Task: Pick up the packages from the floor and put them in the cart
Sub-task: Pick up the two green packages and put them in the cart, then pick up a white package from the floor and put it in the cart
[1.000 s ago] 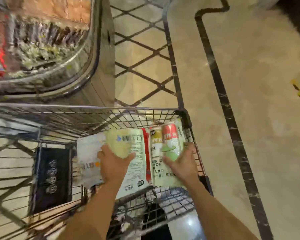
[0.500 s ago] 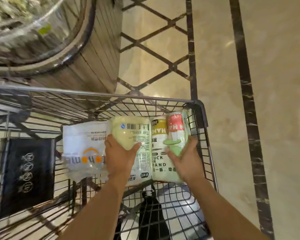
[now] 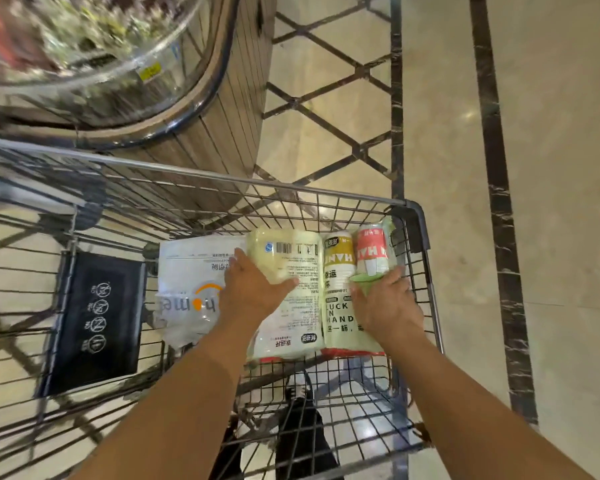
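Packages lie flat inside the cart (image 3: 414, 216), pressed into its far right corner. My left hand (image 3: 253, 292) rests palm down, fingers spread, on the pale yellow pack (image 3: 291, 268). My right hand (image 3: 385, 306) rests the same way on the cup pack (image 3: 343, 271) just right of it, against the cart's right wall. A white bag (image 3: 187, 282) lies just left of the yellow pack, partly under my left wrist.
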The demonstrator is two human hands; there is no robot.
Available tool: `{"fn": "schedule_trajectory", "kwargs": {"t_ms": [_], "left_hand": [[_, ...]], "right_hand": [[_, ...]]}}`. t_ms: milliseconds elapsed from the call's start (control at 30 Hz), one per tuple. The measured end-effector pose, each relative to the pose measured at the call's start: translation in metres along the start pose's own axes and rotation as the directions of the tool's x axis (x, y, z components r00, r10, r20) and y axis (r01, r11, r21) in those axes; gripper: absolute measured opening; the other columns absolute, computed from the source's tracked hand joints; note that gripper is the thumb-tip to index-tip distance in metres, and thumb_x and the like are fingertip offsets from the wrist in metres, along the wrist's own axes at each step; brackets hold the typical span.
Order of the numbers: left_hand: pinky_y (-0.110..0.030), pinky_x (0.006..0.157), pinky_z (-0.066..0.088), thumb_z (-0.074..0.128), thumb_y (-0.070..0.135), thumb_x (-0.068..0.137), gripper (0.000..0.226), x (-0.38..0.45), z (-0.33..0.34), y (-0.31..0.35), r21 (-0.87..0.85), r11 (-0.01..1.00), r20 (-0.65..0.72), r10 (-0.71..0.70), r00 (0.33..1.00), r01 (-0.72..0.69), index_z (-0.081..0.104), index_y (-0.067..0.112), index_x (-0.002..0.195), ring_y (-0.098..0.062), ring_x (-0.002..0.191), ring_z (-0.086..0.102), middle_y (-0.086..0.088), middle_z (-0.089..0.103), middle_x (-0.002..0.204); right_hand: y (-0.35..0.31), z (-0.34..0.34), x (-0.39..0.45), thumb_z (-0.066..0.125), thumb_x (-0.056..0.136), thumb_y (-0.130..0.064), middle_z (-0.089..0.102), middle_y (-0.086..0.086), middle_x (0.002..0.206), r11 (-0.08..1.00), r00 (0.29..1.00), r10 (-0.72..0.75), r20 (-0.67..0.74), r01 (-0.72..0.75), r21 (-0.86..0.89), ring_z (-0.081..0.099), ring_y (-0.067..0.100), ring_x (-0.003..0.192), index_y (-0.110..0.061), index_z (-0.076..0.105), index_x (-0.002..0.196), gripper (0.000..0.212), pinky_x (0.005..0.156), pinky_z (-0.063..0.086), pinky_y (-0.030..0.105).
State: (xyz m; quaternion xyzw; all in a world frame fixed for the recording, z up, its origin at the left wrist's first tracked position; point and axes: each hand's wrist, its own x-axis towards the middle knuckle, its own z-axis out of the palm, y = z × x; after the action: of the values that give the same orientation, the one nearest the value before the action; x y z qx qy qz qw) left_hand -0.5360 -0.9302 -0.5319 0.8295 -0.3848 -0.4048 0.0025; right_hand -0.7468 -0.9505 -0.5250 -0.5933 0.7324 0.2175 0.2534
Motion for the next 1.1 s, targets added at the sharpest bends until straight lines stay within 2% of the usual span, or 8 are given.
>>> {"fn": "schedule_trajectory", "kwargs": {"t_ms": [133, 267, 433, 533, 733, 900, 1033, 1100], "left_hand": [[-0.053, 0.126, 0.016, 0.057, 0.079, 0.083, 0.114, -0.039, -0.065, -0.014, 0.250, 0.954, -0.118, 0.198, 0.973, -0.164, 0.002, 0.022, 0.165, -0.025, 0.158, 0.014, -0.005, 0.012, 0.173], [-0.053, 0.124, 0.020, 0.045, 0.086, 0.083, 0.103, -0.089, -0.154, -0.047, 0.388, 0.903, -0.271, 0.305, 0.913, -0.186, 0.015, 0.030, 0.164, -0.023, 0.157, 0.020, -0.002, 0.024, 0.170], [-0.052, 0.115, 0.036, 0.036, 0.093, 0.075, 0.104, -0.167, -0.281, -0.123, 0.385, 0.923, -0.567, 0.222, 0.793, 0.016, 0.041, 0.028, 0.155, -0.025, 0.146, 0.042, -0.004, 0.048, 0.157], [-0.049, 0.122, 0.026, 0.041, 0.087, 0.083, 0.091, -0.229, -0.354, -0.183, 0.309, 0.943, -0.658, 0.123, 0.743, 0.118, 0.033, 0.036, 0.158, -0.024, 0.153, 0.030, 0.001, 0.034, 0.166], [-0.051, 0.124, 0.021, 0.040, 0.084, 0.084, 0.091, -0.366, -0.453, -0.349, 0.192, 0.933, -0.870, 0.017, 0.493, 0.305, 0.036, 0.031, 0.158, -0.023, 0.153, 0.029, -0.003, 0.038, 0.164], [-0.051, 0.124, 0.020, 0.035, 0.085, 0.086, 0.091, -0.481, -0.491, -0.484, -0.005, 0.883, -0.914, -0.195, 0.355, 0.470, 0.027, 0.033, 0.161, -0.024, 0.155, 0.026, -0.001, 0.031, 0.167], [-0.054, 0.122, 0.024, 0.033, 0.086, 0.086, 0.092, -0.554, -0.501, -0.586, -0.088, 0.823, -0.914, -0.291, 0.283, 0.561, 0.028, 0.032, 0.160, -0.026, 0.153, 0.029, -0.003, 0.035, 0.165], [-0.055, 0.122, 0.024, 0.032, 0.088, 0.084, 0.094, -0.583, -0.505, -0.633, -0.145, 0.791, -0.905, -0.349, 0.244, 0.594, 0.029, 0.033, 0.160, -0.027, 0.152, 0.030, -0.002, 0.034, 0.166]], "right_hand": [[-0.017, -0.050, -0.028, 0.034, 0.105, -0.063, 0.048, 0.023, 0.151, 0.986, 0.993, -0.105, -0.050, 0.097, -0.136, 0.053, 0.039, 0.133, -0.004, 0.010, 0.163, 0.086, 0.102, 0.049, 0.046], [-0.072, -0.118, -0.077, 0.026, 0.102, -0.069, 0.043, 0.016, 0.158, 0.927, 0.932, -0.343, -0.116, 0.316, -0.200, 0.042, 0.039, 0.144, -0.017, 0.022, 0.162, 0.079, 0.106, 0.046, 0.052], [-0.181, -0.188, -0.169, 0.027, 0.100, -0.072, 0.043, 0.013, 0.157, 0.783, 0.757, -0.615, -0.222, 0.552, -0.288, 0.040, 0.036, 0.143, -0.021, 0.021, 0.162, 0.080, 0.107, 0.043, 0.051], [-0.251, -0.217, -0.244, 0.020, 0.097, -0.078, 0.035, 0.012, 0.164, 0.676, 0.631, -0.733, -0.255, 0.633, -0.376, 0.037, 0.036, 0.148, -0.025, 0.016, 0.165, 0.086, 0.107, 0.044, 0.051], [-0.369, -0.223, -0.399, 0.026, 0.097, -0.078, 0.021, 0.003, 0.172, 0.467, 0.359, -0.883, -0.304, 0.743, -0.479, 0.024, 0.032, 0.156, -0.030, 0.016, 0.166, 0.085, 0.119, 0.032, 0.055], [-0.461, -0.196, -0.525, 0.021, 0.091, -0.085, 0.020, -0.003, 0.173, 0.312, 0.162, -0.939, -0.303, 0.771, -0.554, 0.021, 0.028, 0.157, -0.034, 0.018, 0.166, 0.091, 0.121, 0.031, 0.053], [-0.525, -0.160, -0.619, 0.005, 0.075, -0.094, 0.018, -0.004, 0.173, 0.196, 0.032, -0.962, -0.271, 0.774, -0.602, 0.020, 0.027, 0.158, -0.036, 0.018, 0.165, 0.109, 0.119, 0.032, 0.053], [-0.556, -0.142, -0.658, 0.009, 0.080, -0.093, 0.016, -0.005, 0.174, 0.143, -0.021, -0.967, -0.252, 0.778, -0.612, 0.017, 0.026, 0.159, -0.037, 0.017, 0.165, 0.101, 0.120, 0.030, 0.055]]}}
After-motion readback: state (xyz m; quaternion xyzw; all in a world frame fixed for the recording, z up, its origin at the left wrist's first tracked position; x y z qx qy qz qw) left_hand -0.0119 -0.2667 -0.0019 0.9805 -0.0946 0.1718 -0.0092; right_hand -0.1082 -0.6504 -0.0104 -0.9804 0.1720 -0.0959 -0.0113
